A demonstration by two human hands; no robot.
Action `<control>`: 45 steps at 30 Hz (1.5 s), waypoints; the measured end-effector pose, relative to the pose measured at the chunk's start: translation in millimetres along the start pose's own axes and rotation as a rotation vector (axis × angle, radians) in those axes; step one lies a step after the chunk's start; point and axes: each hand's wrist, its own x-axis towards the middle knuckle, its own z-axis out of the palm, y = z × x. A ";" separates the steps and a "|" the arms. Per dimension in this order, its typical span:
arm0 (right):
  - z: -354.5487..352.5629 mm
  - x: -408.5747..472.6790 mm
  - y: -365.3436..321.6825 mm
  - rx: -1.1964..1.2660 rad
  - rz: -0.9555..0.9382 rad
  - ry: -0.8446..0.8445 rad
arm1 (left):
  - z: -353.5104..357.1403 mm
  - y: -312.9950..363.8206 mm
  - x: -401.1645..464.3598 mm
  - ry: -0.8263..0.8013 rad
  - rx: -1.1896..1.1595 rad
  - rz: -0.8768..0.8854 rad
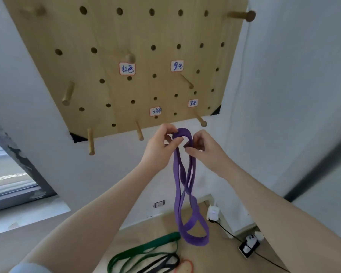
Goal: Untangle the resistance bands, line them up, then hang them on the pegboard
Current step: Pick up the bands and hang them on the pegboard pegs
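Note:
A purple resistance band (185, 186) hangs doubled and twisted in front of the wall, its top loop held up just below the wooden pegboard (98, 91). My left hand (161, 144) pinches the left side of that top loop. My right hand (201, 146) pinches the right side. The band's lower loops dangle above the floor. A peg (200, 119) sticks out just above and right of my hands, another peg (139, 131) just left. On the floor lie a green band (144, 251), a black band (161, 263) and a red band (185, 266).
The pegboard carries several wooden pegs and small handwritten labels (127, 68). A window (8, 170) is at the left. On the floor at the right sit a white plug box (213, 211), a power strip (248, 247) and a black cable.

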 end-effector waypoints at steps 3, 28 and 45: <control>-32.4 23.5 19.6 0.030 -0.018 0.051 | 25.4 -6.1 24.3 0.005 0.074 -0.034; -72.7 230.0 145.4 -0.115 -0.105 0.079 | 158.5 -104.4 185.0 0.327 0.248 -0.279; -53.2 159.3 167.6 0.092 0.196 0.124 | 143.2 -109.6 129.5 0.185 -0.051 -0.452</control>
